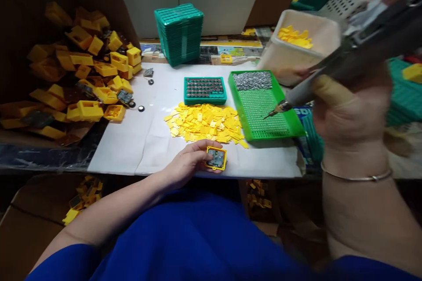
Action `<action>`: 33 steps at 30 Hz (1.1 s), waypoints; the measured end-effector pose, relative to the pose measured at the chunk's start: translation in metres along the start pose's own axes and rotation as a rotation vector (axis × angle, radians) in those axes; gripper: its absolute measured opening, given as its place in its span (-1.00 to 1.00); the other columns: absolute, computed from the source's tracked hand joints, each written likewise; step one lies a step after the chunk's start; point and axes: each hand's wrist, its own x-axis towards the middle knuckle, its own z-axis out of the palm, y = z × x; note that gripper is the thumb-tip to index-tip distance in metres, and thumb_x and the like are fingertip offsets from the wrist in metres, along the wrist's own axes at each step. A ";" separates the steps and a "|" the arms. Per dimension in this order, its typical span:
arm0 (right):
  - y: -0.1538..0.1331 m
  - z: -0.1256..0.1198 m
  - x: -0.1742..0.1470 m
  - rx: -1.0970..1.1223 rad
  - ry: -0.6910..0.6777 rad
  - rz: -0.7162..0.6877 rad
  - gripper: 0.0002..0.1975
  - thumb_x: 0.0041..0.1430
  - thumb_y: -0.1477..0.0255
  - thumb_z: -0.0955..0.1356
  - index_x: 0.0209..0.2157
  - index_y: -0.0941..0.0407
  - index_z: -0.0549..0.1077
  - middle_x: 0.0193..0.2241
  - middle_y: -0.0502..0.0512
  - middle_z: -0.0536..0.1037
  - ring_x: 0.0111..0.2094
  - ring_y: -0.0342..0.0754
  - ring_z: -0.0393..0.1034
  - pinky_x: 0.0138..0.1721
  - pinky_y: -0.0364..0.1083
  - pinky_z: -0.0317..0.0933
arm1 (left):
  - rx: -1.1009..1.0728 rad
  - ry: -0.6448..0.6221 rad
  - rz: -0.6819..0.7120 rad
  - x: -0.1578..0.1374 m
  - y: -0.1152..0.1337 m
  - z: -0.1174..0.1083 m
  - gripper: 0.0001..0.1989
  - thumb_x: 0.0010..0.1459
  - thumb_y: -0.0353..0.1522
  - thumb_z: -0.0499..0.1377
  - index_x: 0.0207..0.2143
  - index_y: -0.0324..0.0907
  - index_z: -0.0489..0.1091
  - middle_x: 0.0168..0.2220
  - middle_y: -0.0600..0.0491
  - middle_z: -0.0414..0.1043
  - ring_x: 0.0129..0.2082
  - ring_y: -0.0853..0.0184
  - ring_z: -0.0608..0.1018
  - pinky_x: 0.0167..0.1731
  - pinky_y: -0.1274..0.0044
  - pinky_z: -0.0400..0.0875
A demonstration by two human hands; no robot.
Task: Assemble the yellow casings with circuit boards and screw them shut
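Note:
My left hand (pixel 189 160) is closed on a small yellow plastic housing (pixel 224 158), held at the front edge of the white work surface; a grey circuit part (pixel 216 157) shows inside it. Raised at the right, close to the camera and blurred, my right hand (pixel 349 109) is wrapped round an electric screwdriver (pixel 306 90). Its thin bit (pixel 269 114) points down and left, above a green tray (pixel 249 129) with rows of holes and many small metal screws (pixel 252 81) at its far end. The bit and the housing are apart.
A heap of flat yellow pieces (pixel 204 123) lies beyond my left hand. Behind it sits a teal tray (pixel 205 100) of round dark parts, then a teal tray stack (pixel 180 35). Yellow housings (pixel 85 109) fill a carton at left. A white bin (pixel 303 59) stands back right.

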 end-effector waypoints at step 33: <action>0.007 0.006 -0.025 0.131 0.255 0.125 -0.56 -0.25 0.09 0.51 -0.62 0.04 0.25 -0.68 -0.14 0.22 -0.68 -0.20 0.14 -0.64 -0.09 0.04 | 0.018 0.078 -0.085 0.017 -0.003 0.022 -0.70 -0.08 -0.49 0.19 -0.20 -0.26 0.44 -0.33 0.00 0.47 -0.35 0.34 0.52 -0.29 0.44 0.54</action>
